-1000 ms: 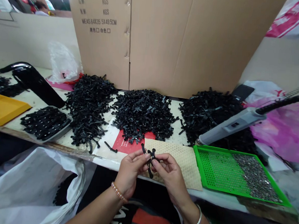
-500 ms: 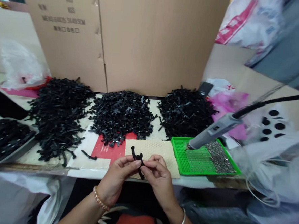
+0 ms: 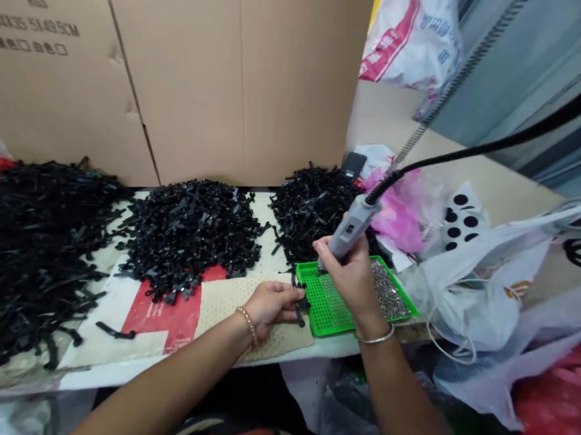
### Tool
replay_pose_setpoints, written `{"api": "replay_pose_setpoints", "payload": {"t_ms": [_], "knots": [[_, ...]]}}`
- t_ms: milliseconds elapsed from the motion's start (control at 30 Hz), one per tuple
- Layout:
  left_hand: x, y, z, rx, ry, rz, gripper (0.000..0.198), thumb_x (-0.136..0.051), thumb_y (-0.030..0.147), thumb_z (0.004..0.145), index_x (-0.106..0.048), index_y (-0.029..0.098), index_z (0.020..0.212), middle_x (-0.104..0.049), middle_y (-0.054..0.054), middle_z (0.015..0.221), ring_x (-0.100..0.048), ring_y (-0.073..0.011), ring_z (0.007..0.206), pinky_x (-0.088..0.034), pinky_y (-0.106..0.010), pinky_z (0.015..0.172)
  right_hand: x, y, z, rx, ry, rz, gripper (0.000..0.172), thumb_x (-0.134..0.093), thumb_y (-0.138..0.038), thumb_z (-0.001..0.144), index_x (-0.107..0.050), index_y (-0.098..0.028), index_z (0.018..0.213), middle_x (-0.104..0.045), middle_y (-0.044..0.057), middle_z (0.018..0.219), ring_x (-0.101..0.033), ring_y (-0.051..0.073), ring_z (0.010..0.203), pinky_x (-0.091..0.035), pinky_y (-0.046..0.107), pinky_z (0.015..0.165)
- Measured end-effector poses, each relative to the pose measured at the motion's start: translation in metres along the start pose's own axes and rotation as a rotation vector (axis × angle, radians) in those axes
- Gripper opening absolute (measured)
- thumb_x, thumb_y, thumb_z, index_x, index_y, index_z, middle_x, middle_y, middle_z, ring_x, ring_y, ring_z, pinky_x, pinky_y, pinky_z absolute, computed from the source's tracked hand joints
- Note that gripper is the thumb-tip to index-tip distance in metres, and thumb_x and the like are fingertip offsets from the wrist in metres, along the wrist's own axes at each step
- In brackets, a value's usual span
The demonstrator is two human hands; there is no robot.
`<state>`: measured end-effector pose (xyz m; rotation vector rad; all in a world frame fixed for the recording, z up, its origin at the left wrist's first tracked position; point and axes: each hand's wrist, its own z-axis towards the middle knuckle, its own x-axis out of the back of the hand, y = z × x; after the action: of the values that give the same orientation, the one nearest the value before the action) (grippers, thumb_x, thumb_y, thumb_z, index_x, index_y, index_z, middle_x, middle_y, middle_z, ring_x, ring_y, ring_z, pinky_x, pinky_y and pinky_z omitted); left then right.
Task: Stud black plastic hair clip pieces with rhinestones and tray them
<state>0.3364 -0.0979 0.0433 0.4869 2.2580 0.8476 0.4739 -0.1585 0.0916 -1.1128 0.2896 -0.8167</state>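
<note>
My left hand (image 3: pixel 272 305), a beaded bracelet at its wrist, pinches a small black plastic part (image 3: pixel 301 305) with thin arms, at the left edge of a green perforated tray (image 3: pixel 316 325). Wrapped round a grey electric screwdriver (image 3: pixel 351 228) is my right hand (image 3: pixel 353 277), closed, over the tray. The screwdriver tilts down to the left, its tip low over the tray's left part and mostly hidden. Small metal screws (image 3: pixel 387 292) lie in rows and in a heap inside the tray. A beige textured mat (image 3: pixel 231 302) lies under my left hand.
Three heaps of black parts, left (image 3: pixel 38 241), middle (image 3: pixel 191 231) and right (image 3: pixel 311 205), line the table before a large cardboard box (image 3: pixel 249 84). One loose black part (image 3: pixel 115 331) lies at front left. A black cable (image 3: pixel 452 152) and coiled spring (image 3: pixel 451 83) run above; plastic bags crowd the right.
My right hand has let go of the black part and taken hold of the screwdriver. My left hand has carried the part right, to the tray's edge. The view has turned right.
</note>
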Motion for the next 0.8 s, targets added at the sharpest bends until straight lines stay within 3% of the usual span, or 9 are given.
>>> {"api": "replay_pose_setpoints", "payload": {"t_ms": [167, 333, 467, 800], "knots": [[-0.004, -0.007, 0.009, -0.006, -0.006, 0.055, 0.027, -0.084, 0.024, 0.056, -0.066, 0.008, 0.069, -0.067, -0.007, 0.069, -0.06, -0.0111, 0.056, -0.051, -0.022, 0.051, 0.014, -0.012, -0.009, -0.038, -0.064, 0.084, 0.043, -0.061, -0.029, 0.082, -0.046, -0.023, 0.121, -0.057, -0.001, 0.079, -0.052, 0.014, 0.064, -0.046, 0.028, 0.058], [0.001, -0.009, 0.009, -0.001, 0.007, 0.07, 0.034, -0.086, 0.029, 0.053, -0.066, 0.008, 0.071, -0.067, -0.008, 0.073, -0.061, -0.0121, 0.06, -0.051, -0.023, 0.054, 0.025, 0.012, -0.048, -0.189, 0.134, 0.27, 0.029, -0.062, -0.03, 0.085, -0.052, -0.022, 0.111, -0.041, -0.008, 0.053, -0.042, 0.011, 0.045, -0.039, 0.024, 0.045], [0.001, -0.01, 0.008, -0.023, 0.013, 0.082, 0.034, -0.086, 0.03, 0.052, -0.066, 0.009, 0.07, -0.064, -0.004, 0.068, -0.058, -0.0103, 0.057, -0.05, -0.022, 0.053, 0.024, 0.029, -0.063, -0.184, 0.212, 0.332, 0.023, -0.063, -0.032, 0.085, -0.053, -0.021, 0.102, -0.039, -0.008, 0.05, -0.041, 0.01, 0.043, -0.039, 0.023, 0.044], [-0.002, -0.006, 0.005, -0.015, 0.024, 0.062, 0.029, -0.086, 0.025, 0.054, -0.064, 0.01, 0.066, -0.064, -0.004, 0.066, -0.058, -0.0105, 0.056, -0.05, -0.022, 0.051, 0.024, 0.037, -0.067, -0.177, 0.205, 0.344, 0.021, -0.063, -0.032, 0.086, -0.05, -0.022, 0.1, -0.04, -0.008, 0.053, -0.041, 0.011, 0.045, -0.04, 0.024, 0.047]]}}
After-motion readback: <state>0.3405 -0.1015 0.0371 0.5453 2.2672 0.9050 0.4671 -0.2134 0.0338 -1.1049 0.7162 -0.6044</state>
